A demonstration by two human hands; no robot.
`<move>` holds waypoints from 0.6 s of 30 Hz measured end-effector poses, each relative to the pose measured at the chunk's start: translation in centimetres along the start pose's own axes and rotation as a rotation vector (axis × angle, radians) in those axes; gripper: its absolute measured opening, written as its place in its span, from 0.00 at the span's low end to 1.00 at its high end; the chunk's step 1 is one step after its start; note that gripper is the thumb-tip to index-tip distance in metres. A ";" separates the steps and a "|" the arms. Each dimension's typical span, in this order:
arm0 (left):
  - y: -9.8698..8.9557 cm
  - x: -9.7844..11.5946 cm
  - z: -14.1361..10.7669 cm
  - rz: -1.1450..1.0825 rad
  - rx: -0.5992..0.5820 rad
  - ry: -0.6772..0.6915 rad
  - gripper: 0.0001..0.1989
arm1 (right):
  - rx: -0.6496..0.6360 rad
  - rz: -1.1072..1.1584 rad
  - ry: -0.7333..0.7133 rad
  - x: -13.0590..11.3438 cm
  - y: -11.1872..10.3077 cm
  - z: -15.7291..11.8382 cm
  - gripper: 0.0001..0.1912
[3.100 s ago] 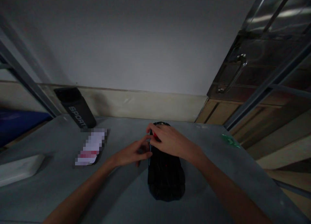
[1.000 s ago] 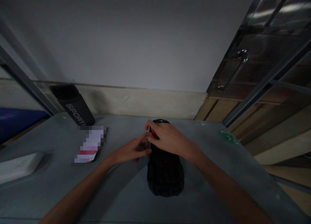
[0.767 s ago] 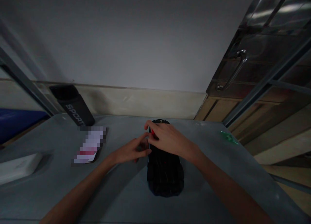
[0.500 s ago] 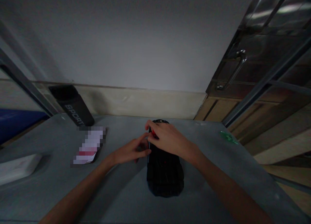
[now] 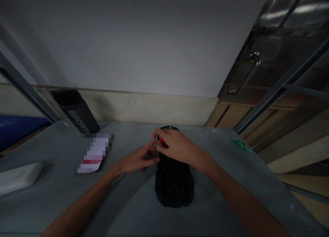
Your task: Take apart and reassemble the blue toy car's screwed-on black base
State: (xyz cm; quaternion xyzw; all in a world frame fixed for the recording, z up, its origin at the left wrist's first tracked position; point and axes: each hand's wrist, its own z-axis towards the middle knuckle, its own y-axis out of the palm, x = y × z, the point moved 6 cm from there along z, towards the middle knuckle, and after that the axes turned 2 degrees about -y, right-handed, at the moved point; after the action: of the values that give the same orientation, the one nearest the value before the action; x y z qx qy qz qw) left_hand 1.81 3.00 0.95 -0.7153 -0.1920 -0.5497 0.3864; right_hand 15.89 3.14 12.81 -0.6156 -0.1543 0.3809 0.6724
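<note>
A black car-shaped object [image 5: 174,185], which looks like a toy car, lies lengthwise on the grey tabletop [image 5: 133,209]. My right hand [image 5: 177,146] rests over its far half, with fingers curled in at its left side. A small red part [image 5: 162,141] shows between those fingers; its full shape is hidden. From the left, my left hand [image 5: 141,159] reaches the car's side edge. Its thumb and index finger are apart there, the index tip close against the right hand's fingers.
Left of the hands lies a phone-like item [image 5: 95,153] with a blurred face. Behind it a black SPORT bottle [image 5: 77,110] leans. A white object [image 5: 22,177] sits at the left edge, a green wrapper [image 5: 241,145] at the right. Metal posts [image 5: 280,87] flank the table.
</note>
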 end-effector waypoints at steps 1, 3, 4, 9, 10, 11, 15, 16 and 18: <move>0.0 0.1 0.0 0.002 -0.002 0.000 0.39 | 0.000 0.004 0.001 0.0 0.0 0.0 0.12; 0.0 0.1 0.0 0.007 0.003 -0.006 0.38 | -0.008 0.000 0.012 0.2 0.0 -0.1 0.10; 0.0 0.2 -0.1 0.009 0.007 -0.009 0.37 | -0.014 -0.001 0.010 0.2 0.1 -0.1 0.10; 0.0 0.1 0.0 0.013 -0.002 -0.004 0.36 | -0.013 0.038 -0.058 -0.3 -0.1 -0.1 0.12; 0.0 0.1 0.0 0.013 -0.001 0.002 0.36 | -0.019 0.032 -0.045 -0.2 -0.1 -0.1 0.11; 0.0 0.2 -0.1 0.013 0.003 0.002 0.36 | -0.030 0.020 -0.026 -0.2 -0.1 0.0 0.09; 0.0 0.3 -0.2 0.015 0.012 -0.017 0.35 | -0.060 0.020 -0.034 -0.3 0.0 0.0 0.09; 0.0 0.3 -0.2 0.015 0.009 -0.019 0.35 | -0.048 0.034 -0.051 -0.5 -0.1 0.0 0.09; 0.0 0.4 -0.3 0.008 0.006 -0.014 0.35 | -0.021 0.049 -0.067 -0.6 -0.3 -0.1 0.09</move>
State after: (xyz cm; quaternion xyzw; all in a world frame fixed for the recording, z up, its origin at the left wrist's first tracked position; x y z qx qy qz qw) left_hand 1.82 2.71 1.37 -0.7187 -0.1934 -0.5426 0.3893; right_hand 15.62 2.69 13.20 -0.6132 -0.1655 0.4161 0.6508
